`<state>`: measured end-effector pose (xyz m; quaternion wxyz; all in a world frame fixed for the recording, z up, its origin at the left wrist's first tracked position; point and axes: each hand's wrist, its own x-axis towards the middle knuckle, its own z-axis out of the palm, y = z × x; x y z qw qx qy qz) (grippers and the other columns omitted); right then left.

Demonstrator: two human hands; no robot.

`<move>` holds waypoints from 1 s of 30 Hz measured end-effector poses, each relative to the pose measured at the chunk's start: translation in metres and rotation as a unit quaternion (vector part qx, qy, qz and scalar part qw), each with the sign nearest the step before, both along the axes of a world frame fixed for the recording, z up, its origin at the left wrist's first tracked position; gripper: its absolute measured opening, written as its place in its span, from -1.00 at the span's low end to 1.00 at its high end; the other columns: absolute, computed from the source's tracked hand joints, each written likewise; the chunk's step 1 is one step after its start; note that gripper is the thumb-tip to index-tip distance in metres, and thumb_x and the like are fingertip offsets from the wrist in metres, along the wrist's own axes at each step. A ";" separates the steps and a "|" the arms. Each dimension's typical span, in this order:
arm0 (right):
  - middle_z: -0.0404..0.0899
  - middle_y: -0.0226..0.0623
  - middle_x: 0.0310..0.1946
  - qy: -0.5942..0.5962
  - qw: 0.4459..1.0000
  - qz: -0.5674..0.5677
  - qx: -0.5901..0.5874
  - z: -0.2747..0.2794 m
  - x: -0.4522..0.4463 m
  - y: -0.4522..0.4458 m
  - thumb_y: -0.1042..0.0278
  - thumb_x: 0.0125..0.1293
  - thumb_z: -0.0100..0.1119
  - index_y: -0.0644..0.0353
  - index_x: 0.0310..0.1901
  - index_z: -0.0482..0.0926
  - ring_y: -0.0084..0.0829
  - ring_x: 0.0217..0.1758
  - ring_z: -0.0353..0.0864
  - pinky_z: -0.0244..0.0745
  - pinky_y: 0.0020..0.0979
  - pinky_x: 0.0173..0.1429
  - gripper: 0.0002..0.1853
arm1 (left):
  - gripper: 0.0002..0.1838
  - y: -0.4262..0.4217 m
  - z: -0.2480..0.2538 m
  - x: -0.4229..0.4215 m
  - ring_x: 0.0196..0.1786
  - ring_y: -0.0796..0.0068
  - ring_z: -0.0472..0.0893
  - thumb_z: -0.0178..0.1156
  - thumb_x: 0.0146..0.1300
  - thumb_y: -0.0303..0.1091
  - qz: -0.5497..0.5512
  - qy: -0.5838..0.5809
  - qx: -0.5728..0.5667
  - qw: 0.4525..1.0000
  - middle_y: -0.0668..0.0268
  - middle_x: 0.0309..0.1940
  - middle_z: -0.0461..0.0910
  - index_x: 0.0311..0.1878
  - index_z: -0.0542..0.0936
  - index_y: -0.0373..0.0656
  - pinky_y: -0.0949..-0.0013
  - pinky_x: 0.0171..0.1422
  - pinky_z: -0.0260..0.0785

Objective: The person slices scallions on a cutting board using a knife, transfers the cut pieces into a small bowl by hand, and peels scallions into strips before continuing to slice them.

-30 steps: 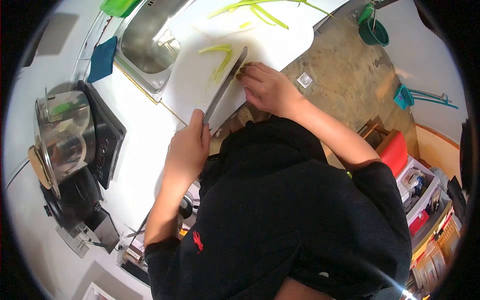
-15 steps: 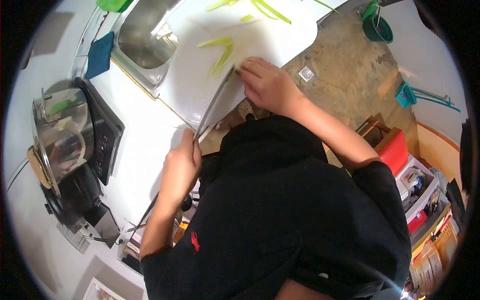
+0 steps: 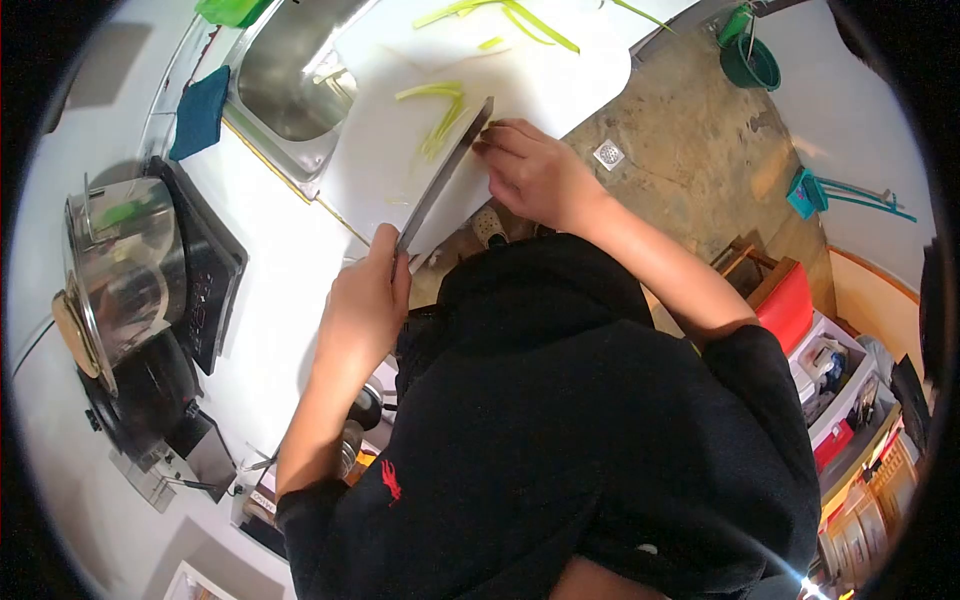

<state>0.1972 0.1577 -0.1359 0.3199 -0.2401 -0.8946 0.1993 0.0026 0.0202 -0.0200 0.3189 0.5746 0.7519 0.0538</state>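
Note:
My left hand is closed round the handle of a knife, whose long blade slants across the white cutting board. My right hand is on the board's near right side, its fingers curled close beside the front part of the blade. Whatever those fingers hold, if anything, is hidden. Thin strips of pale green stalk lie on the board just left of the blade. Farther back rest longer green stalks and a short piece.
A steel sink adjoins the board on the left, with a blue cloth at its edge. Along the left wall stand a black cooktop and a glass-lidded pot. A green bucket and a red stool are at right.
The knife and my left hand have moved forward, so the blade tip now extends past my right fingertips. My right hand stays nearly where it was.

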 end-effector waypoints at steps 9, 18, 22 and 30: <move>0.58 -0.17 -0.11 -0.009 1.000 0.002 0.010 -0.003 0.000 0.001 0.48 0.08 0.26 0.32 -0.11 0.64 -0.16 0.09 0.57 0.55 -0.29 0.16 -0.70 | -0.84 0.028 -0.020 0.010 -0.32 -0.33 0.56 0.03 0.41 -0.37 -0.016 -0.009 0.029 0.999 -0.17 -0.51 0.54 -0.05 0.31 -0.18 -0.23 -0.25 0.32; 0.60 -0.16 -0.07 -0.015 1.000 -0.020 0.006 -0.001 0.002 -0.002 0.50 0.07 0.25 0.32 -0.09 0.64 -0.17 0.14 0.59 0.55 -0.31 0.20 -0.68 | -0.83 -0.020 -0.009 0.002 -0.31 -0.37 0.55 0.03 0.41 -0.37 0.042 -0.008 -0.009 0.999 -0.20 -0.50 0.55 -0.02 0.33 -0.16 -0.24 -0.27 0.34; 0.61 -0.15 -0.03 -0.016 1.000 -0.004 0.020 -0.004 0.002 -0.002 0.51 0.08 0.26 0.34 -0.05 0.64 -0.17 0.16 0.58 0.54 -0.30 0.24 -0.66 | -0.84 0.006 -0.025 0.006 -0.32 -0.36 0.55 0.03 0.43 -0.37 0.003 0.014 0.030 0.999 -0.20 -0.50 0.55 -0.04 0.33 -0.18 -0.23 -0.27 0.34; 0.62 -0.17 0.02 -0.031 0.999 0.009 -0.001 -0.002 0.008 0.000 0.48 0.13 0.27 0.33 -0.03 0.64 -0.18 0.19 0.57 0.53 -0.29 0.26 -0.66 | -0.86 0.030 -0.015 0.015 -0.32 -0.33 0.56 0.01 0.43 -0.37 -0.004 -0.015 0.053 0.998 -0.15 -0.49 0.57 -0.08 0.31 -0.19 -0.23 -0.26 0.34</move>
